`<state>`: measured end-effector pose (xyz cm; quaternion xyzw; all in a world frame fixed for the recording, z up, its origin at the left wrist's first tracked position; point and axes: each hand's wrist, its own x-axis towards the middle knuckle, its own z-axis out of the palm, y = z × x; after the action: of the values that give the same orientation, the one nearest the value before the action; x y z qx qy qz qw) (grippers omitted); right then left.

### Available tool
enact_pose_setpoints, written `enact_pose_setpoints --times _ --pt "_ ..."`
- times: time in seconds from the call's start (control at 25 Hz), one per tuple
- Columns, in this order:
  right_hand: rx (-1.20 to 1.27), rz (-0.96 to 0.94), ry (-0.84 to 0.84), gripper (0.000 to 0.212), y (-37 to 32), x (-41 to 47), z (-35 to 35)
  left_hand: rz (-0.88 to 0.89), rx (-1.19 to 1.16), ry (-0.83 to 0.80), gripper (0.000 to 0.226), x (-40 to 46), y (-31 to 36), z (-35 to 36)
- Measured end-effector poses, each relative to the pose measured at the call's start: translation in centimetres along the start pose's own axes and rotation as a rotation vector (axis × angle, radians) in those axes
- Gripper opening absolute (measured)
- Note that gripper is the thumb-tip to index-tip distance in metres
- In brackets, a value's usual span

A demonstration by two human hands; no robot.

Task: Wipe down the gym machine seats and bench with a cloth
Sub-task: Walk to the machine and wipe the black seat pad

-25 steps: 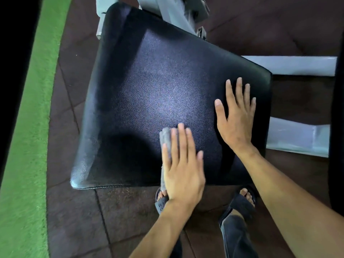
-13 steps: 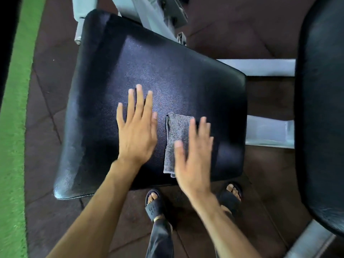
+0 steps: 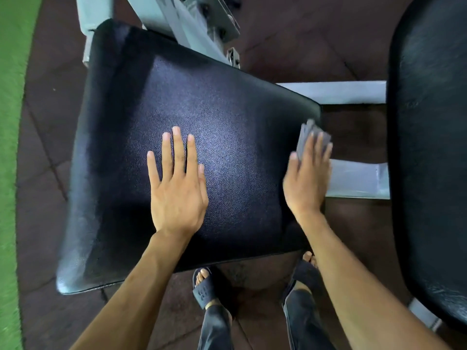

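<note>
A wide black padded seat (image 3: 214,117) fills the middle of the view, its surface shiny under the light. My left hand (image 3: 177,188) lies flat on the seat's middle with fingers spread and nothing in it. At the seat's right edge my right hand (image 3: 307,178) presses a folded grey cloth (image 3: 309,136) against the padding. The cloth sticks out beyond my fingertips, and part of it is hidden under the hand.
A second black pad (image 3: 429,147) runs down the right side. Grey metal frame bars (image 3: 353,178) join the two, and more frame (image 3: 192,24) rises behind the seat. Green turf (image 3: 10,122) borders the brown floor tiles at left. My sandalled feet (image 3: 204,286) stand below the seat.
The cloth went from under my left hand to under my right hand, which swept it rightward to the seat's right edge. My left hand now rests flat at the seat's middle.
</note>
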<state>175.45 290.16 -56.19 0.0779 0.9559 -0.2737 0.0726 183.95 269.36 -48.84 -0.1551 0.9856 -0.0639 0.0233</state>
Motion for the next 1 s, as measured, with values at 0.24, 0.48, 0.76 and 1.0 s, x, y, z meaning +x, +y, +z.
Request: enact_pose_setpoints --times 0.24,0.48,0.76,1.0 --pt "-0.059 -0.46 -0.154 0.058 -6.2 -5.1 0.7 0.003 -0.021 0.017 0.057 -0.2 0.0 -0.2" --pt "-0.142 -0.433 -0.261 0.071 1.6 -7.5 -1.4 -0.01 -0.02 0.036 0.056 -0.3 0.2 -0.2" --pt "-0.153 -0.309 -0.164 0.076 -1.1 -7.1 -0.3 -0.012 -0.026 0.038 0.055 -0.4 0.2 -0.2" --pt "0.066 -0.316 -0.106 0.058 -0.2 -6.1 0.5 -0.006 -0.021 -0.001 0.055 -0.3 0.1 -0.2"
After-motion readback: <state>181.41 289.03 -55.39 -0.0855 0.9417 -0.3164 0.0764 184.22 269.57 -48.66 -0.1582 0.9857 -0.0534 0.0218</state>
